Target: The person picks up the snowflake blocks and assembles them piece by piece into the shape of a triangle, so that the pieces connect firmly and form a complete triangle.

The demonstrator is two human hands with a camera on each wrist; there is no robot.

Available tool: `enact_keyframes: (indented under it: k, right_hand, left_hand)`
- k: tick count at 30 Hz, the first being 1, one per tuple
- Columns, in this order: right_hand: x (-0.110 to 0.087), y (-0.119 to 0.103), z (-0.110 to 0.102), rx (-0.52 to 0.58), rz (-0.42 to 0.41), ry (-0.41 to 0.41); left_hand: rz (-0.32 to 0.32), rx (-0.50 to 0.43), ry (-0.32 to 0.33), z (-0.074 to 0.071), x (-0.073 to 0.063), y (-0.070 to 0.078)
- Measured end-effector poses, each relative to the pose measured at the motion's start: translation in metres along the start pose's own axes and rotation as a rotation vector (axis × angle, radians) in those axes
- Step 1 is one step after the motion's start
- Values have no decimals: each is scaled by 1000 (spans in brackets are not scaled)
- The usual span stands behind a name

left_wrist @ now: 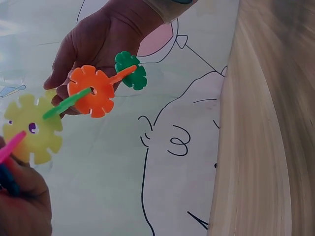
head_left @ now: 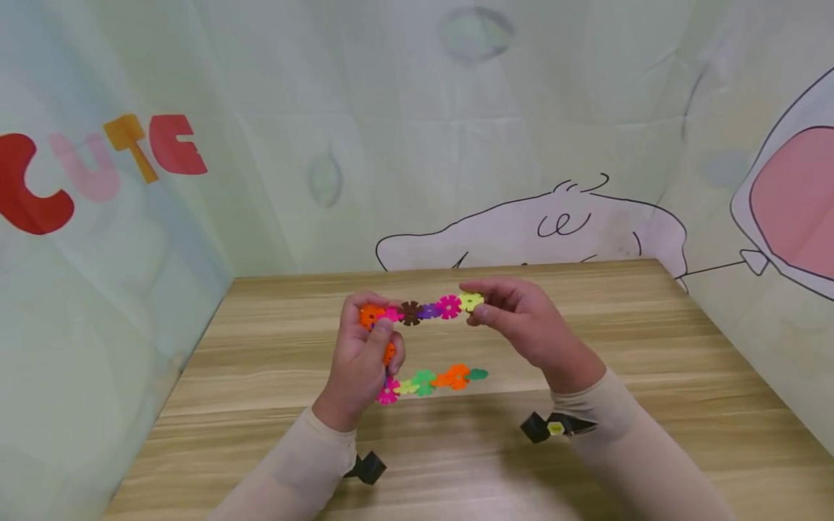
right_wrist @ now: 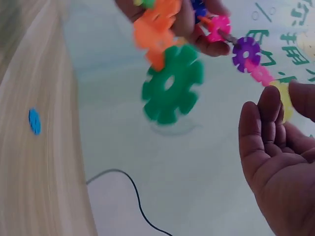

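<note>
A chain of slotted plastic snowflake discs (head_left: 411, 313) is held above the table, bent into a sideways U. My left hand (head_left: 358, 354) grips it at the bend, fingers curled round the orange and pink discs, partly hiding them. At the end of the upper row, my right hand (head_left: 531, 325) pinches a yellow disc (head_left: 470, 301) between thumb and fingers. The lower row hangs free and ends in a dark green disc (head_left: 478, 374) beside an orange disc (head_left: 458, 376). In the right wrist view the green disc (right_wrist: 172, 83) looks large and close.
A wooden table (head_left: 274, 449) lies beneath both hands. One loose blue disc (right_wrist: 34, 121) rests on it in the right wrist view. Printed cloth walls (head_left: 417, 145) stand behind and at the sides. Small black devices (head_left: 536, 428) are strapped at the wrists.
</note>
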State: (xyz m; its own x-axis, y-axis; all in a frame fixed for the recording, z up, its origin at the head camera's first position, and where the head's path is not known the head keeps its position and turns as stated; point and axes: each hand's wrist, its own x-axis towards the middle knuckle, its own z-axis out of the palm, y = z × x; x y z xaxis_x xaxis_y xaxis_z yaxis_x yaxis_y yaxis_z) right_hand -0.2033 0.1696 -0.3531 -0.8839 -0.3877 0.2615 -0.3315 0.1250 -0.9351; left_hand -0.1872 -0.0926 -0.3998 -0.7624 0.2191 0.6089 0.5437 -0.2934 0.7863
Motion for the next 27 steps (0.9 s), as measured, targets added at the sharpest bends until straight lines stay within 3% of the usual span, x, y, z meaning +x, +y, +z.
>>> enact_keyframes:
  k: [4, 8, 17, 23, 27]
  right_hand:
    - [1, 0, -1, 183, 84, -42]
    - [1, 0, -1, 265, 125, -61]
    - [0, -3, 1, 119, 114, -50]
    - [1, 3, 2, 137, 108, -71]
    - [2, 4, 7, 157, 101, -78]
  left_hand:
    - [32, 17, -27, 1, 0, -1]
    - [60, 39, -49, 1, 0, -2]
    - [121, 62, -79, 1, -1, -2]
    - [157, 84, -88, 2, -2, -2]
    - [148, 89, -65, 0, -2, -1]
